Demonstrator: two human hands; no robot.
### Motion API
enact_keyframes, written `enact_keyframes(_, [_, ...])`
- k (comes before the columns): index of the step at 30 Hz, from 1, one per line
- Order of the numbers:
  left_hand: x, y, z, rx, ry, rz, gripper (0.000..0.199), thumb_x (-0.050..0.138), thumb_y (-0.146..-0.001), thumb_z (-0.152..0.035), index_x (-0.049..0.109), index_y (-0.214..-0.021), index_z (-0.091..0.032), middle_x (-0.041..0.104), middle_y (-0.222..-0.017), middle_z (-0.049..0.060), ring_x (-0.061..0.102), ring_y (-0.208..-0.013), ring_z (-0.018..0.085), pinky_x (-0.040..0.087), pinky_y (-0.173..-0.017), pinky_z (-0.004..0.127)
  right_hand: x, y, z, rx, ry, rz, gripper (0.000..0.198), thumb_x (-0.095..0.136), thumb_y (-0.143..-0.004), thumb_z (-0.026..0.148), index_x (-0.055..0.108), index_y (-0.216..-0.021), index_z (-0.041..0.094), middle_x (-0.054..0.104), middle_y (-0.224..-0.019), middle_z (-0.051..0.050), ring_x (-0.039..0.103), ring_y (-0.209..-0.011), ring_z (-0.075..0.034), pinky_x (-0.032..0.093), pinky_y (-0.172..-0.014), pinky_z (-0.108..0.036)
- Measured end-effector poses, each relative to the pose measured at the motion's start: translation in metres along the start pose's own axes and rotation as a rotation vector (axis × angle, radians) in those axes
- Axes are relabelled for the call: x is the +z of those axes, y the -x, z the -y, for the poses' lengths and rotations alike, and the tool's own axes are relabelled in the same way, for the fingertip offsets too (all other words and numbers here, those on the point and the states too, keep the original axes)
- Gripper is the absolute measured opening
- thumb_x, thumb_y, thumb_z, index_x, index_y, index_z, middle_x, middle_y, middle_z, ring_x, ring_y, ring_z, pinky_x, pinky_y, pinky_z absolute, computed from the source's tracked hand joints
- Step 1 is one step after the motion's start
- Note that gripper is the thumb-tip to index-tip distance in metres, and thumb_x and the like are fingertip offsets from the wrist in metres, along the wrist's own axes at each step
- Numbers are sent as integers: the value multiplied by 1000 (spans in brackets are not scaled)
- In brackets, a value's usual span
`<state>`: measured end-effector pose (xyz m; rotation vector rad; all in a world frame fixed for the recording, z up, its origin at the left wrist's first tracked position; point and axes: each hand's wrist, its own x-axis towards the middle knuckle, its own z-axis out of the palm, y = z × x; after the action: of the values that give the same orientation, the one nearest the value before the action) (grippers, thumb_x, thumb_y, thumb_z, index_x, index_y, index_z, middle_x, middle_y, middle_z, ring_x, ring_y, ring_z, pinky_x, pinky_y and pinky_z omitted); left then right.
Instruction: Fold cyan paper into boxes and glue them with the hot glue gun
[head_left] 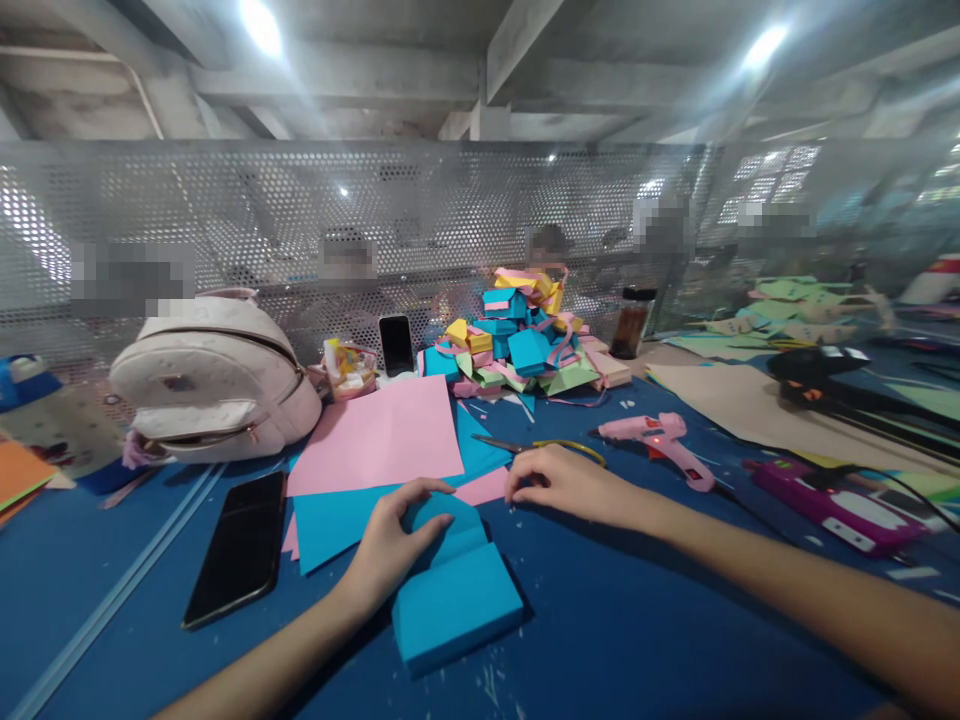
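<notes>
A blue folded-paper box (pixel 461 610) lies in front of me, its flap raised at the back. My left hand (pixel 397 535) holds that flap at its upper left, thumb on the near face and index finger along the top edge. Just behind the box, a pink paper strip (pixel 481 487) lies on the table. My right hand (pixel 551 480) is closed at the strip's right end, fingers curled with their tips on it; the thumb is partly hidden. Scissors (pixel 540 446) with yellow handles lie right behind my right hand. Pink sheets (pixel 382 435) and blue sheets (pixel 334 525) lie beyond my left hand.
A heap of coloured paper boxes (pixel 525 340) stands at the back. To the right are a pink glue gun (pixel 660 440) with a cord and a purple device (pixel 840 505). A phone (pixel 236 550) and a white backpack (pixel 217 380) are left. A perforated metal screen (pixel 420 220) closes off the back.
</notes>
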<state>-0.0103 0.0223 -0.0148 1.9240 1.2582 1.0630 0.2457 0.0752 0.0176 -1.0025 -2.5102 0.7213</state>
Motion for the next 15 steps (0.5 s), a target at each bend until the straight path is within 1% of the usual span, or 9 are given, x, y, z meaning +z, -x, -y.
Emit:
enact_keyframes(3, [0, 0, 0, 8, 5, -1, 21, 65, -81, -24, 69, -101, -22, 73, -105, 5, 65, -102, 25, 47, -89, 35, -4, 5, 2, 11, 12, -31, 14, 59, -85, 21, 73, -83, 19, 72, -88, -3, 63, -80, -17, 42, -71, -25])
enact_keyframes(6, [-1, 0, 1, 19, 13, 0, 20, 65, -81, -23, 69, -101, -22, 73, -106, 4, 64, -103, 25, 46, -93, 36, -7, 16, 2, 50, 25, -62, 18, 56, -88, 27, 72, -84, 18, 71, -86, -4, 62, -77, -18, 42, -68, -26])
enact_keyframes(8, [-1, 0, 1, 25, 20, 4, 20, 64, -81, -23, 68, -101, -23, 73, -107, 4, 64, -104, 24, 44, -96, 36, -10, 26, -3, 103, 21, -80, 23, 54, -90, 32, 72, -84, 18, 71, -83, -5, 61, -73, -18, 41, -64, -26])
enact_keyframes(10, [-1, 0, 2, 28, 24, 4, 20, 64, -81, -22, 68, -100, -23, 72, -106, 4, 63, -104, 24, 44, -96, 36, -14, 39, -10, 196, -16, -97, 27, 52, -91, 37, 71, -86, 19, 71, -82, -4, 62, -70, -19, 41, -61, -26])
enact_keyframes(11, [0, 0, 2, 28, 25, 4, 19, 64, -81, -21, 68, -100, -23, 72, -105, 4, 63, -103, 24, 44, -96, 36, -17, 46, -14, 233, -38, -111, 28, 51, -91, 39, 71, -87, 20, 72, -84, -4, 63, -74, -20, 42, -63, -26])
enact_keyframes(13, [0, -1, 3, 27, 29, 3, 17, 64, -80, -21, 68, -97, -22, 72, -102, 4, 64, -101, 23, 46, -93, 36, -27, 64, -24, 304, -67, -150, 31, 50, -91, 43, 71, -89, 21, 72, -90, -5, 65, -83, -23, 45, -73, -30])
enact_keyframes(14, [0, -1, 3, 25, 32, 4, 16, 64, -80, -21, 67, -96, -21, 72, -100, 4, 64, -99, 23, 47, -92, 36, -33, 74, -30, 344, -63, -195, 32, 49, -91, 46, 71, -90, 22, 72, -90, -6, 65, -84, -24, 46, -73, -31])
enact_keyframes(15, [0, -2, 3, 24, 36, 7, 14, 64, -80, -21, 67, -94, -21, 72, -98, 4, 64, -98, 23, 48, -90, 35, -40, 84, -36, 370, -47, -198, 34, 49, -91, 47, 72, -90, 23, 72, -90, -7, 65, -84, -26, 46, -74, -33])
